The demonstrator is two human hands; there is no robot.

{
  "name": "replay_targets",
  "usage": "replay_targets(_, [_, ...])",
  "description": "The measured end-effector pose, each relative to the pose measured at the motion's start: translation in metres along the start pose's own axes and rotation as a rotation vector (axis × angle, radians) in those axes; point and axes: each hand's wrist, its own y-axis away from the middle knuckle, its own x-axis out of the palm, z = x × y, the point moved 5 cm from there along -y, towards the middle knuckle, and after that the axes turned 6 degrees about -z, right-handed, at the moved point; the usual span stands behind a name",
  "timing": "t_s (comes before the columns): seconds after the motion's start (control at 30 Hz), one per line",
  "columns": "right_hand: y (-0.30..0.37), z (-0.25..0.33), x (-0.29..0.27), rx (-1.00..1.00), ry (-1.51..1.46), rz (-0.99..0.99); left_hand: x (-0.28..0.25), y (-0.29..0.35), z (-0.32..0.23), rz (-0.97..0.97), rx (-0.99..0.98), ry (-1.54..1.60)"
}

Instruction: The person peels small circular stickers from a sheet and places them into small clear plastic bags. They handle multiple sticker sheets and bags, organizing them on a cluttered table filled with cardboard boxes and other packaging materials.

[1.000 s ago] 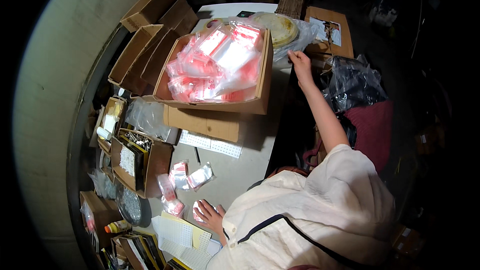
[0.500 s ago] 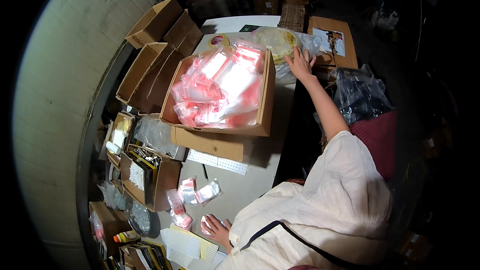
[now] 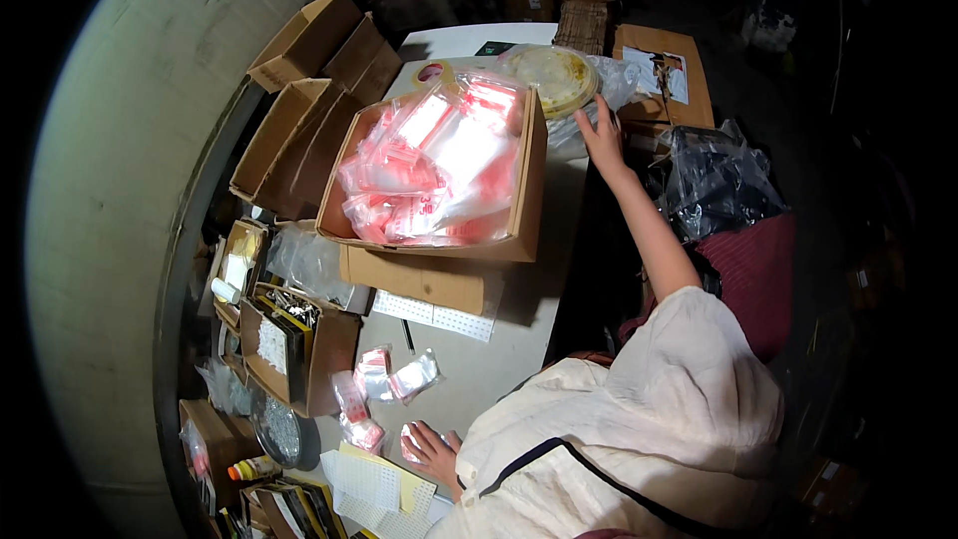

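Note:
My right hand reaches out to the far right, its fingers apart, at the near edge of a round clear plastic container with yellowish stains. I cannot tell whether the fingertips touch it. My left hand lies near the table's near end, fingers stretched over a small packet of clear bags, partly hidden beneath it. Beyond that hand are several small packets of red-and-clear zip bags. Between my hands stands a large open cardboard box, heaped with red-and-clear plastic zip bags.
A tape roll lies behind the box. Open cartons and a box of small parts line the left side. A pen, a dotted sheet and papers lie on the table. A black plastic bag is at right.
My right hand has drawn back slightly from the round container, with fewer fingers over its edge. My left hand stays on the packet.

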Motion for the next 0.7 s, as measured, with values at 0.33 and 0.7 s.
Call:
replay_targets(0.33, [0.203, -0.02, -0.015, 0.882, -0.813, 0.123, -0.01, -0.003, -0.007, 0.099, -0.092, 0.111])
replay_targets(0.7, [0.336, 0.167, -0.023, 0.791, -0.628, 0.981, -0.033, -0.01, -0.019, 0.189, -0.148, 0.228])
